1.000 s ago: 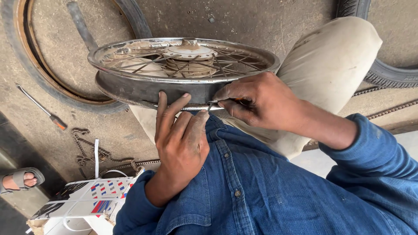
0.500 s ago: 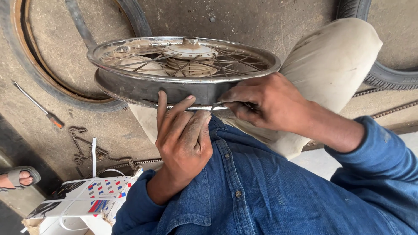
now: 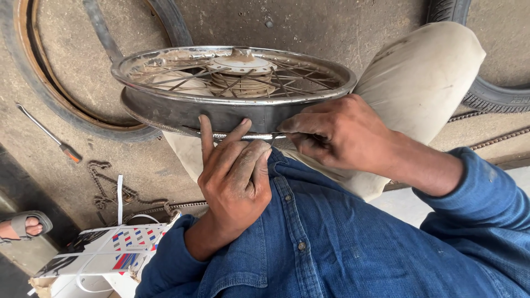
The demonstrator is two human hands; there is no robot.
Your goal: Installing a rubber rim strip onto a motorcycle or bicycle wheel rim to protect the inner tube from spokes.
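Nearest, the left hand (image 3: 234,176) lies flat, fingers spread and extended, fingertips pressing the dark band around the round chrome spoked motorcycle wheel rim (image 3: 232,91), grasping nothing. Just beside it, the right hand (image 3: 337,135) is curled tight, pinching a thin metal tool (image 3: 259,136) against the rim's lower edge. The rim rests tilted on the person's lap, hub and spokes facing up. Beyond, a worn black rubber tyre (image 3: 66,110) lies on the concrete floor (image 3: 342,27).

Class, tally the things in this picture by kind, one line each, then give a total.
Spoked wheel rim: 1
Tyres on the ground: 2
Screwdriver: 1
Chains: 2
Cardboard box: 1
Total: 7
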